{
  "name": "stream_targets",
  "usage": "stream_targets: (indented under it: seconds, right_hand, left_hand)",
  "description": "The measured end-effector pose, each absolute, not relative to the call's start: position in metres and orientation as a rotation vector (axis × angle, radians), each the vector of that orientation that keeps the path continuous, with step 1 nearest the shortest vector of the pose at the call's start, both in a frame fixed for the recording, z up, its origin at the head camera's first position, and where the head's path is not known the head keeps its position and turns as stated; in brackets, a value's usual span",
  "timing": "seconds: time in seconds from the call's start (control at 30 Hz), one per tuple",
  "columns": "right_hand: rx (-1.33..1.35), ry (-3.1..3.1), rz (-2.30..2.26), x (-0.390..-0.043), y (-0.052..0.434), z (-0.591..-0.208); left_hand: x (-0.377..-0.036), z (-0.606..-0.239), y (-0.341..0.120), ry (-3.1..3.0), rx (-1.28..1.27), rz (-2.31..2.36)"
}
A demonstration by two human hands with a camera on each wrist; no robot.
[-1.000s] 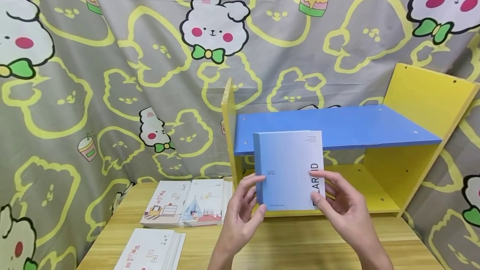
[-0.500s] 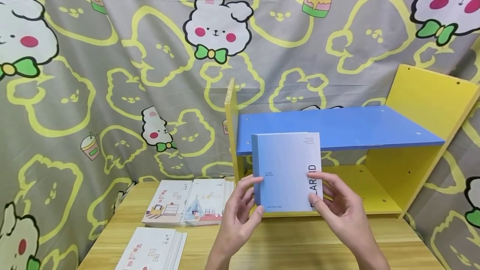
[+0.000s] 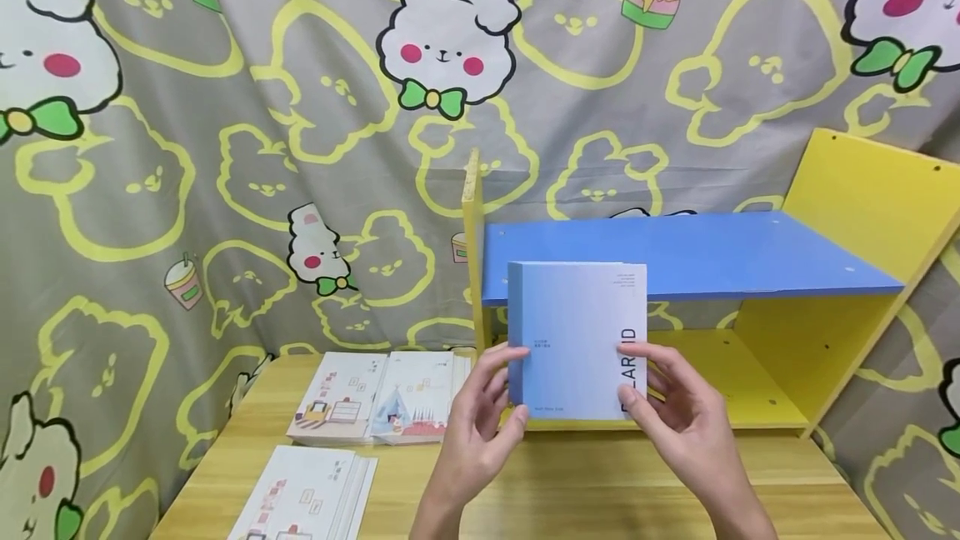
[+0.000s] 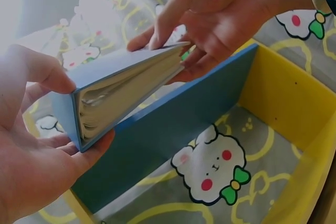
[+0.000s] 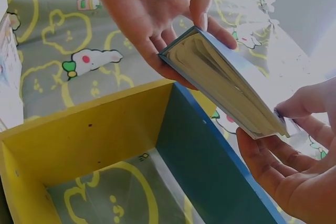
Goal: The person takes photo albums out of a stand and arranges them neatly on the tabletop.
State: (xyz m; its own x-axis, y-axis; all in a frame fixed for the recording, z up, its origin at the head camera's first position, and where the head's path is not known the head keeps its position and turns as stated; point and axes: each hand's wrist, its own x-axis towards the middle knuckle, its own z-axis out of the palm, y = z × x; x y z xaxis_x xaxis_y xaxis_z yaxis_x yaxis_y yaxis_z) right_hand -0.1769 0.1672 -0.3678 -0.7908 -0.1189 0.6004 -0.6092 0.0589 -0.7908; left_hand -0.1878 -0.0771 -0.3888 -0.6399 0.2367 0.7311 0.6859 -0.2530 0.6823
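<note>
A light-blue book (image 3: 573, 340) with dark lettering along its right side is held up in front of the shelf, cover toward the head camera. My left hand (image 3: 480, 432) grips its spine edge, thumb and fingers on both faces. On the opposite edge, my right hand (image 3: 686, 415) pinches the cover near the lettering. In the left wrist view the thick block of pages (image 4: 131, 87) shows at the book's bottom edge, slightly spread near the spine. The right wrist view also shows both hands on the book (image 5: 226, 77), which is closed.
Behind the book stands a yellow shelf unit (image 3: 873, 190) with a blue middle board (image 3: 697, 248). White illustrated booklets (image 3: 341, 394) lie in stacks at the table's left, another stack (image 3: 296, 490) nearer the front. A patterned curtain (image 3: 225, 148) hangs behind the wooden table (image 3: 600, 490).
The head view has shifted slightly, so the shelf and curtain appear a little further right. Both hands keep the same hold on the book.
</note>
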Motion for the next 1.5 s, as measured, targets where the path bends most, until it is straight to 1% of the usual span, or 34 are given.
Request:
stream_targets:
  seconds: [0.17,0.6,0.9,1.13,1.5]
  right_hand:
    - [0.75,-1.9,1.817,-0.179,0.163,-0.368]
    - [0.714,-1.97,1.815,-0.18,0.153,-0.363]
    - [0.802,-1.803,1.876,-0.181,0.145,-0.364]
    - [0.734,-1.808,1.898,-0.179,0.142,-0.364]
    - [0.716,-1.794,1.893,-0.177,0.137,-0.361]
  left_hand:
    - [-0.189,-0.387,-0.079,-1.691,-1.083,-1.982]
    - [-0.189,-0.384,-0.088,-1.619,-1.148,-1.932]
    - [-0.188,-0.384,-0.092,-1.599,-1.145,-1.951]
    - [-0.187,-0.383,-0.092,-1.598,-1.145,-1.963]
    - [-0.187,-0.383,-0.094,-1.584,-1.143,-1.949]
